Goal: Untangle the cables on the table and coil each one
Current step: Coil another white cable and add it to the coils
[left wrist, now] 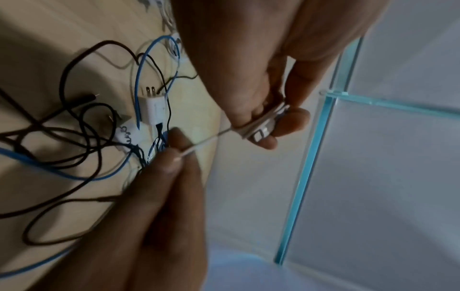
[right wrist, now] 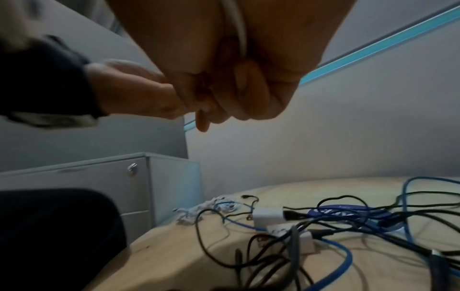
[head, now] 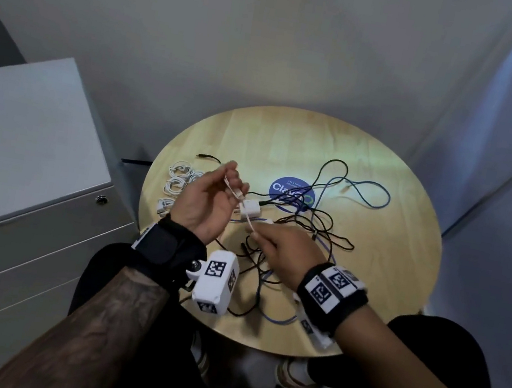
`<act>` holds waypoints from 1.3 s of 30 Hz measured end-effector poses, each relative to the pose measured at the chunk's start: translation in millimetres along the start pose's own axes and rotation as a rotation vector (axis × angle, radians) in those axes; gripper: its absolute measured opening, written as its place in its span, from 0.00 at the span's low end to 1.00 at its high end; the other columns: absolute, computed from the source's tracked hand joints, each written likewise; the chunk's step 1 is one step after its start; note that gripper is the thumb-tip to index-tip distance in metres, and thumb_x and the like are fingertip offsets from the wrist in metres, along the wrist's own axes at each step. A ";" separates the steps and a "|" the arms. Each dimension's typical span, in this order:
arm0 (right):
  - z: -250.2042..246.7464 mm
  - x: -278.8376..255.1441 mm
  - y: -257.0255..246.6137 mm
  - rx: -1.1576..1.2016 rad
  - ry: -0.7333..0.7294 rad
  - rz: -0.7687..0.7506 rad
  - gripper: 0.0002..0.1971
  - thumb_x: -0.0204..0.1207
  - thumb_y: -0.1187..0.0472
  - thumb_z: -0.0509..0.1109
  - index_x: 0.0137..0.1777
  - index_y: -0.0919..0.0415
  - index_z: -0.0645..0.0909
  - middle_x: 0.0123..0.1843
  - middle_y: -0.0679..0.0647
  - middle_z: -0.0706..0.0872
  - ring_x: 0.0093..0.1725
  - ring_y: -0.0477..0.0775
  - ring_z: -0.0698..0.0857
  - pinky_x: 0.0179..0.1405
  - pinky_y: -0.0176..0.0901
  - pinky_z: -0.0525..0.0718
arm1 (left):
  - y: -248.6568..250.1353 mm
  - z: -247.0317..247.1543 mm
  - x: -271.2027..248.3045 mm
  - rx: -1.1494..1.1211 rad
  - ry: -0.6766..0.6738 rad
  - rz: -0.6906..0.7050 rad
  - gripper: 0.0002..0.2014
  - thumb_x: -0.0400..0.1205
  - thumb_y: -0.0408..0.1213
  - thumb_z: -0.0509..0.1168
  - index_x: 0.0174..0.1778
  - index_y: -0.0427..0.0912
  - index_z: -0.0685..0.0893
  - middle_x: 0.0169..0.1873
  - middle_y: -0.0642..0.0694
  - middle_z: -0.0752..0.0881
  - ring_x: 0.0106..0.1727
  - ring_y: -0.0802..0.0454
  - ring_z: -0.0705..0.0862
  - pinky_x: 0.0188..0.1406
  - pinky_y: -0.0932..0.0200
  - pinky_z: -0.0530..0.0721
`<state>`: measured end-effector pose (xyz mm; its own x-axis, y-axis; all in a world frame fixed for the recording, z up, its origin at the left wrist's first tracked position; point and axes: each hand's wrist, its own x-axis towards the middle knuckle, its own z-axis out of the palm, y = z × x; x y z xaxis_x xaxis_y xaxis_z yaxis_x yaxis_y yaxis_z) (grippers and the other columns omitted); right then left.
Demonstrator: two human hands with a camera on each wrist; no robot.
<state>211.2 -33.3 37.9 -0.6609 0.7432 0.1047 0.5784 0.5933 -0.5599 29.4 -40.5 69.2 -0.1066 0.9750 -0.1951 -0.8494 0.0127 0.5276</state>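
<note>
Both hands hold one white cable taut above the round tabletop [head: 383,187].
The left hand [head: 210,200] grips its folded loops and plug; the right hand [head: 286,245] pinches the free run. The left wrist view shows the white cable [left wrist: 259,122] doubled between fingers, hidden in the right wrist view. Tangled black cables [head: 326,225], a blue cable [head: 378,196] and a white charger [head: 250,209] lie beneath; coiled white cables [head: 177,183] sit left, near a grey drawer cabinet [head: 19,156].
</note>
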 end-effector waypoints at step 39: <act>-38.2 1.3 2.3 0.345 0.047 0.073 0.13 0.76 0.64 0.71 0.32 0.52 0.75 0.26 0.43 0.68 0.28 0.44 0.67 0.31 0.42 0.66 | -18.4 5.4 -23.4 0.585 -0.251 -0.263 0.13 0.84 0.39 0.61 0.36 0.36 0.81 0.28 0.44 0.78 0.26 0.53 0.76 0.35 0.57 0.82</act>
<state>229.9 -19.2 68.2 -0.5965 0.7978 0.0876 0.4223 0.4047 -0.8111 50.3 -62.3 68.6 0.2477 0.9439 -0.2182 -0.4042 0.3054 0.8622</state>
